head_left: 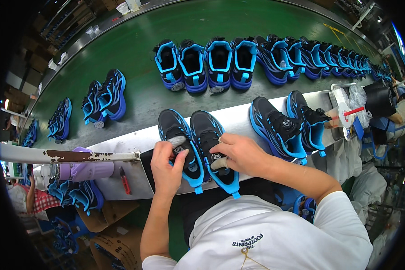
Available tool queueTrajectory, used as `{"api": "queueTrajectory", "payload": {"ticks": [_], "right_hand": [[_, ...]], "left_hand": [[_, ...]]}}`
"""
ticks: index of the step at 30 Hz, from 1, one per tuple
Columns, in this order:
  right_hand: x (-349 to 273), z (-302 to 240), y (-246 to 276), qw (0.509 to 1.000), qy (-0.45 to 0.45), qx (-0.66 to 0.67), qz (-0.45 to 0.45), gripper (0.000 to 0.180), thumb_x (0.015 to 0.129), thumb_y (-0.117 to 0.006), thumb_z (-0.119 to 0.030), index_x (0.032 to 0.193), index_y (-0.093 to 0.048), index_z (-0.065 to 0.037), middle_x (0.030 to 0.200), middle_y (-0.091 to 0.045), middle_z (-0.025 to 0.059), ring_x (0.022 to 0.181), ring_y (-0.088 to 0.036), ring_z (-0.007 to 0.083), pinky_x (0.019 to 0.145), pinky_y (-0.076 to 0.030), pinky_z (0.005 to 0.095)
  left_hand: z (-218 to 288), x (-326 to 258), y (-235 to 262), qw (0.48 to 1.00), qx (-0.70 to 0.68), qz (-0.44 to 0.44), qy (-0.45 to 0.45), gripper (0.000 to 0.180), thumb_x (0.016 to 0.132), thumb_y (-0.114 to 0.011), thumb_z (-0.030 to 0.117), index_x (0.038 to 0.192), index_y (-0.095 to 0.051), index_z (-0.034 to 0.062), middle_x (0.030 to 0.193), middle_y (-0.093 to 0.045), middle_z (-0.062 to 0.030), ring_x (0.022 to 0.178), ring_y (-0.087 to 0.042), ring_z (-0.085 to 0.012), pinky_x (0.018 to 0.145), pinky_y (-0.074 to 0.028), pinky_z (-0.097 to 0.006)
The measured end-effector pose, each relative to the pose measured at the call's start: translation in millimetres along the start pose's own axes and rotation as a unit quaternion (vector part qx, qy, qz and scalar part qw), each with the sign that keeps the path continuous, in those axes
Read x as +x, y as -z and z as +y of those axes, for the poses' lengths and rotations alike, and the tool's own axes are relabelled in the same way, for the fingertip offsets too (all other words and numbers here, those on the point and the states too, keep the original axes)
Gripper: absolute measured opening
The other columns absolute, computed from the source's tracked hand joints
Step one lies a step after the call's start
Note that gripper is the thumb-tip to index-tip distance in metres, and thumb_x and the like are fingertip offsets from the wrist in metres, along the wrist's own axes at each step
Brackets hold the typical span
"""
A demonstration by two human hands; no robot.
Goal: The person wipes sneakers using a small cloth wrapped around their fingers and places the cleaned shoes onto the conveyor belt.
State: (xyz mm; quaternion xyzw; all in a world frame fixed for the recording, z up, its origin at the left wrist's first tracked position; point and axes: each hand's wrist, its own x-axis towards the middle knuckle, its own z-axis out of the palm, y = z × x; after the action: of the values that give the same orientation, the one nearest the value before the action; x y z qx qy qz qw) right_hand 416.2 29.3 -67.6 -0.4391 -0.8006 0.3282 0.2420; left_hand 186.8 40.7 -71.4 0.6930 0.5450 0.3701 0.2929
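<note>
Two black sneakers with bright blue trim lie side by side before me, toes pointing away. My left hand [167, 164] is closed, thumb and forefinger pinching at the tongue of the left sneaker [172, 121]. Over the right sneaker [204, 122], my right hand [240, 154] has its fingers bent in at the tongue, next to a small round badge. Pale wrapping covers a finger on each hand. Part of each tongue is hidden under the fingers. Another matching pair, including a black-and-blue sneaker [274, 123], stands to the right on the metal ledge [236, 114].
Several matching sneakers [219, 63] line the green conveyor belt [135, 49], with more at left. A purple tumbler [87, 170] and a red marker [124, 181] are left of me. A worn metal bar [72, 155] juts in there. A drink cup [342, 114] stands at right.
</note>
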Motion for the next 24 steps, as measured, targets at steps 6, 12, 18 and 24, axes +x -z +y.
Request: {"api": "queueTrajectory", "payload": {"ticks": [6,12,18,24], "right_hand": [[15.2,-0.4,30.3,0.992,-0.073,0.097,0.036,0.035,0.083,-0.072,-0.026,0.114,-0.066,-0.011,0.093,-0.057,0.0068,0.076,-0.057,0.0194,0.068,-0.047,0.0313],[20.0,-7.6,31.8,0.995,-0.071,0.065,-0.009,0.025,0.087,-0.067,-0.019,0.107,-0.067,-0.005,0.09,-0.059,0.0129,0.081,-0.06,0.0273,0.072,-0.049,0.0356],[38.0,5.0,14.4,0.996,-0.037,0.074,-0.02,0.023,0.087,-0.066,-0.018,0.106,-0.068,-0.005,0.088,-0.059,0.0134,0.081,-0.059,0.0295,0.074,-0.048,0.037],[55.4,9.2,11.5,0.997,-0.032,0.065,-0.019,0.021,0.086,-0.067,-0.016,0.104,-0.069,-0.005,0.086,-0.06,0.0121,0.079,-0.059,0.0273,0.071,-0.047,0.0365]], "left_hand": [[1.5,6.4,9.9,0.999,0.002,-0.05,-0.005,0.026,0.075,-0.072,0.007,0.095,-0.059,-0.0027,0.08,-0.049,-0.01,0.07,-0.049,-0.0223,0.065,-0.042,-0.031],[-14.6,7.1,9.3,0.991,-0.073,-0.112,0.006,0.03,0.074,-0.074,0.012,0.086,-0.05,-0.0012,0.079,-0.044,-0.0089,0.069,-0.045,-0.0242,0.064,-0.041,-0.033],[-7.8,9.1,7.1,0.993,-0.038,-0.11,0.015,0.033,0.075,-0.071,0.007,0.104,-0.06,-0.0013,0.083,-0.047,-0.0071,0.075,-0.046,-0.0201,0.068,-0.042,-0.03],[3.1,8.9,10.7,0.998,0.042,-0.045,-0.015,0.036,0.073,-0.075,0.012,0.104,-0.061,-0.0002,0.082,-0.045,-0.005,0.074,-0.045,-0.0177,0.067,-0.04,-0.029]]}}
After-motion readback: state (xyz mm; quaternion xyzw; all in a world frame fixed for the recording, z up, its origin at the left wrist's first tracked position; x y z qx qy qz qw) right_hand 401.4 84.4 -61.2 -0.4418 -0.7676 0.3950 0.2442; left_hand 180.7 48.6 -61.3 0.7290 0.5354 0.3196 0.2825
